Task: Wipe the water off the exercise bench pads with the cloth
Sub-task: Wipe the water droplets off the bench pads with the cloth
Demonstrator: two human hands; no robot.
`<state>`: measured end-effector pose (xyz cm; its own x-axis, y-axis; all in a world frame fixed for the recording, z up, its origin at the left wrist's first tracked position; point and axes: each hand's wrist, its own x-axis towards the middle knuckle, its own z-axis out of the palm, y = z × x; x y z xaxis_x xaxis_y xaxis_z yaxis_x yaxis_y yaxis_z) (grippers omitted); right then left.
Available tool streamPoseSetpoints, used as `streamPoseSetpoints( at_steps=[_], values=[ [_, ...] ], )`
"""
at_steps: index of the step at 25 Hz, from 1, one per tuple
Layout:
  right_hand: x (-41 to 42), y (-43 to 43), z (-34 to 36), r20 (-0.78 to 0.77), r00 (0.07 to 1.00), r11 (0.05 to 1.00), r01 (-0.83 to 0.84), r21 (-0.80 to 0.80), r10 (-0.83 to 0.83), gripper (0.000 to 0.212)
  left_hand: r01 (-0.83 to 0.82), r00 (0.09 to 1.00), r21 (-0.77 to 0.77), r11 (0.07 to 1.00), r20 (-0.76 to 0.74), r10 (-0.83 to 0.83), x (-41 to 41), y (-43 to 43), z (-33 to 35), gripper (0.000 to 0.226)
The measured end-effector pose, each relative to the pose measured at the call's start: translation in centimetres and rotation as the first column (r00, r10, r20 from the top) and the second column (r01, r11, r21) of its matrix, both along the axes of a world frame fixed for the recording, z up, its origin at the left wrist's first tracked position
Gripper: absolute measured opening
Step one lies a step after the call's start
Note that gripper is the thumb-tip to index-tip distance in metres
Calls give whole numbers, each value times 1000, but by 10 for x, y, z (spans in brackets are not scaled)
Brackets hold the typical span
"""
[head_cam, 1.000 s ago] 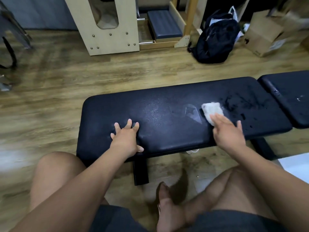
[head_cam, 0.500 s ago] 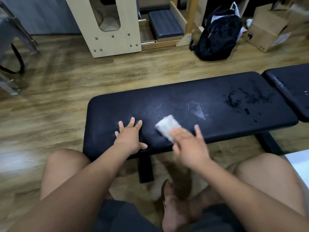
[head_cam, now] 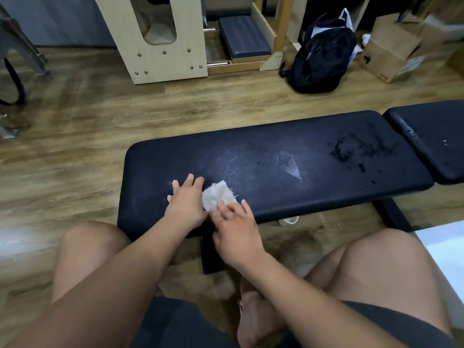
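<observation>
The long black bench pad (head_cam: 288, 146) lies across the middle of the view. Dark water blotches (head_cam: 351, 149) mark its right part, and a faint logo (head_cam: 288, 164) sits at its centre. A small white cloth (head_cam: 217, 194) lies on the pad near its front left. My right hand (head_cam: 236, 229) presses on the cloth's near edge with flat fingers. Flat on the pad, with its fingers spread, my left hand (head_cam: 187, 199) touches the cloth's left side. A second black pad (head_cam: 437, 136) adjoins on the right, with a few drops on it.
My bare knees and a foot fill the near floor under the bench. On the wooden floor behind stand a pale wooden frame (head_cam: 160, 38), a black backpack (head_cam: 321, 54) and a cardboard box (head_cam: 394, 49). A white surface (head_cam: 447, 249) shows at the right edge.
My right hand has swept the cloth leftward along the pad, from beside the wet patch to right against my left hand. The left hand has stayed flat on the pad.
</observation>
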<state>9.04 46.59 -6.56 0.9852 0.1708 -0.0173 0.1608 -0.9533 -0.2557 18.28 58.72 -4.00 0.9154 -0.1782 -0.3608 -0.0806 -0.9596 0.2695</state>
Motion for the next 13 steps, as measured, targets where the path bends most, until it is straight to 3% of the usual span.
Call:
streamPoseSetpoints(
  at_steps=[1, 3, 5, 7, 8, 11, 13],
  values=[
    [4, -8, 0, 38, 997, 998, -65, -25, 66, 46, -17, 999, -49, 999, 43, 19, -5, 5, -2, 92],
    [10, -58, 4, 44, 999, 996, -14, -86, 18, 44, -76, 993, -122, 990, 77, 86, -16, 14, -6, 104],
    [10, -127, 5, -41, 971, 966, 228, -121, -234, 45, -87, 994, -118, 989, 52, 94, -19, 17, -8, 104],
    [3, -184, 14, -51, 858, 857, 504, -108, -511, 40, -46, 997, -59, 997, 53, 49, -16, 12, -10, 91],
    [1, -192, 19, -30, 818, 816, 569, -101, -575, 38, -25, 998, -31, 999, 63, 27, -14, 10, -10, 83],
    [10, -127, 18, 24, 841, 837, 540, -87, -541, 44, -2, 997, -5, 1000, 75, 2, -12, 11, -8, 73],
    [13, -52, 7, 33, 938, 937, 345, -55, -344, 50, 20, 998, 15, 1000, 67, -21, -12, 10, -6, 66]
  ],
)
